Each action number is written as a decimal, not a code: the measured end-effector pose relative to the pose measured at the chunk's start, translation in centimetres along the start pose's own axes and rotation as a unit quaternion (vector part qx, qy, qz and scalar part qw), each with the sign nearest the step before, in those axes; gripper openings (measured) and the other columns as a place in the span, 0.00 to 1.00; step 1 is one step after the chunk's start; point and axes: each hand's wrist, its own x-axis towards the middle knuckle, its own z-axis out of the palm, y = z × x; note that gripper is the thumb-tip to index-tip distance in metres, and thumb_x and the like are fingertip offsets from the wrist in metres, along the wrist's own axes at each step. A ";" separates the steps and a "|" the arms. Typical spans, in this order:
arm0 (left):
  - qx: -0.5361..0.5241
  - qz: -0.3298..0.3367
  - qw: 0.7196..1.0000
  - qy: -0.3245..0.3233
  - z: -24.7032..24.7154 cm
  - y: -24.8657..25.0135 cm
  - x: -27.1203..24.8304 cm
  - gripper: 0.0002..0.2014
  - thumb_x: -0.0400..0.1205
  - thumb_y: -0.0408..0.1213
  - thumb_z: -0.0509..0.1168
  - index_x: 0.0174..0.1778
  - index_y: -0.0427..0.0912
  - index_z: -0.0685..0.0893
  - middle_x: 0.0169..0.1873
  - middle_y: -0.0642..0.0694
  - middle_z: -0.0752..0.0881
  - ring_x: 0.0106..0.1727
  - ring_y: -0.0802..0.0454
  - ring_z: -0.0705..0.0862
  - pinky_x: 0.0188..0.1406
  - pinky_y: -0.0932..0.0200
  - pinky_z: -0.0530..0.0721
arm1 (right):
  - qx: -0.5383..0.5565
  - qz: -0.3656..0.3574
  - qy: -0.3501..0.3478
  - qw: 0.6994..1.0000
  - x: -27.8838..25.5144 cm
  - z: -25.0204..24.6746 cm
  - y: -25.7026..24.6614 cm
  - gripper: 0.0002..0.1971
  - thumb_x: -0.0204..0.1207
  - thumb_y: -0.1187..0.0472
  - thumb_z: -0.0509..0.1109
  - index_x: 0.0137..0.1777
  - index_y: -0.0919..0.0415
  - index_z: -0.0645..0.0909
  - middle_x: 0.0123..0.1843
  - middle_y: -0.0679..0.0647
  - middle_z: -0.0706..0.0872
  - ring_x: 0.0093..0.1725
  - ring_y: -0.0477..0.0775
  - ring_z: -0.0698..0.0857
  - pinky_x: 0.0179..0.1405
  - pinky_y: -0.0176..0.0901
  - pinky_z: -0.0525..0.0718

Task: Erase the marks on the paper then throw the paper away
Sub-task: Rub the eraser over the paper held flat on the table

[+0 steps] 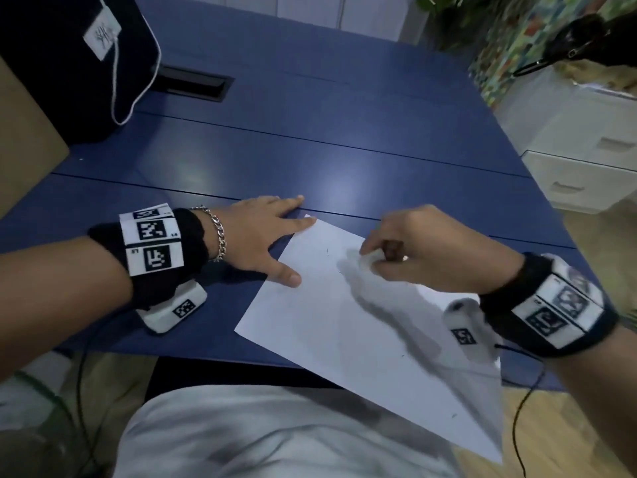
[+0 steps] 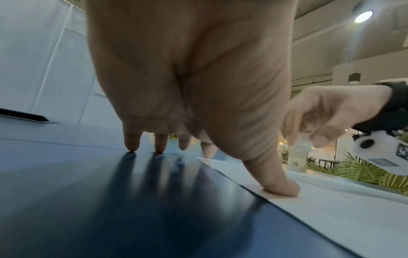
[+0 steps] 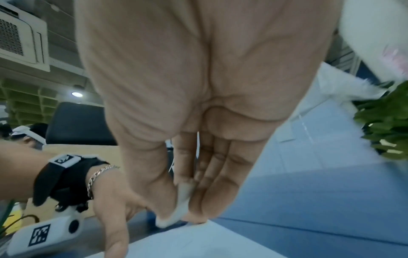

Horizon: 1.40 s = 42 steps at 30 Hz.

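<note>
So we've got the white sheet of paper [image 1: 344,322] lying skewed on the blue table [image 1: 310,150], its long axis running from far-left to near-right, near corner hanging off the edge. Our left hand [image 1: 262,236] is flat, fingers straight, thumb pinning the left edge. Our right hand [image 1: 424,250] pinches a small white eraser [image 1: 370,258] right on the far part of the sheet, with 1 faint mark [image 1: 327,252] just left of it, so we'd guess that's the next rub.
</note>
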 end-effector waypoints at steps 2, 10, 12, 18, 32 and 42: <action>0.012 -0.018 1.000 -0.022 -0.1 0.1 0.2 0.60 0.65 0.88 0.60 0.90 0.72 0.40 0.91 0.54 0.31 0.93 0.38 0.40 0.89 0.30 0.48 | -0.015 -0.025 0.027 0.999 3.6 0.7 -0.1 0.09 0.77 0.57 0.76 0.55 0.47 0.92 0.42 0.41 0.84 0.37 0.41 0.80 0.40 0.24 0.74; 0.010 -0.047 0.997 -0.058 -0.1 0.1 -0.1 0.67 0.53 0.93 0.61 0.82 0.82 0.29 0.89 0.57 0.26 0.91 0.35 0.31 0.83 0.16 0.42 | -0.021 -0.052 0.001 0.998 8.7 2.9 0.1 0.15 0.71 0.62 0.78 0.58 0.51 0.93 0.40 0.40 0.80 0.35 0.36 0.78 0.41 0.31 0.79; 0.015 -0.051 0.996 -0.064 -0.2 0.0 0.0 0.68 0.51 0.93 0.60 0.82 0.81 0.28 0.88 0.58 0.24 0.91 0.35 0.31 0.83 0.16 0.43 | -0.013 -0.050 -0.056 0.997 8.4 2.3 0.3 0.15 0.70 0.60 0.79 0.57 0.48 0.93 0.41 0.39 0.83 0.37 0.37 0.82 0.40 0.33 0.80; 0.014 -0.054 0.996 -0.068 -0.2 0.4 -0.2 0.67 0.53 0.93 0.60 0.80 0.81 0.25 0.87 0.59 0.23 0.90 0.35 0.29 0.83 0.16 0.41 | -0.039 -0.056 0.008 0.998 9.8 2.6 0.1 0.16 0.72 0.60 0.76 0.60 0.50 0.93 0.41 0.45 0.82 0.37 0.44 0.81 0.40 0.38 0.79; 0.021 -0.024 0.997 -0.066 0.3 -0.2 -1.2 0.76 0.52 0.93 0.62 0.88 0.65 0.28 0.86 0.62 0.22 0.89 0.37 0.27 0.85 0.20 0.38 | -0.022 0.007 0.023 0.999 9.3 2.7 -0.3 0.09 0.74 0.57 0.75 0.51 0.53 0.93 0.43 0.45 0.90 0.39 0.43 0.85 0.45 0.42 0.86; 0.020 -0.040 0.995 -0.088 0.2 -0.1 -0.9 0.76 0.52 0.92 0.63 0.85 0.69 0.23 0.85 0.61 0.20 0.88 0.37 0.24 0.85 0.21 0.35 | -0.062 -0.018 0.022 0.998 9.9 3.7 -1.8 0.08 0.74 0.58 0.74 0.48 0.59 0.91 0.41 0.51 0.85 0.42 0.54 0.85 0.45 0.49 0.84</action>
